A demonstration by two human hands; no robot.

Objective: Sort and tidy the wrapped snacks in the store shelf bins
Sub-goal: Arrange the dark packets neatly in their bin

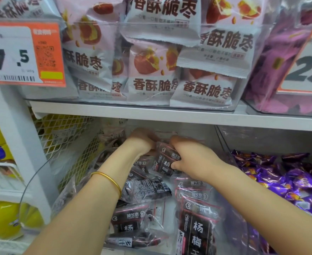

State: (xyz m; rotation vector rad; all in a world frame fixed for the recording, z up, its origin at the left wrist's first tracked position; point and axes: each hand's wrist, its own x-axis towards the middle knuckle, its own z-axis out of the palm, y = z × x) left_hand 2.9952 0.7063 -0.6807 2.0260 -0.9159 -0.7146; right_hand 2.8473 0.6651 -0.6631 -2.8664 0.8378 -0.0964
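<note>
A clear plastic bin (223, 144) at lower centre holds a heap of dark wrapped snack packets (142, 188); the right hand (190, 157) has its grip closed on one black packet with white characters (161, 161) at the back of the heap. The left hand (142, 141) curls into the heap just beside it, its grip hidden, so I cannot tell what it holds. The bin at lower right holds purple foil-wrapped sweets (289, 181).

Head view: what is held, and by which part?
Right hand pinches a dark snack packet by its right edge; for the left hand it cannot be told.
</note>
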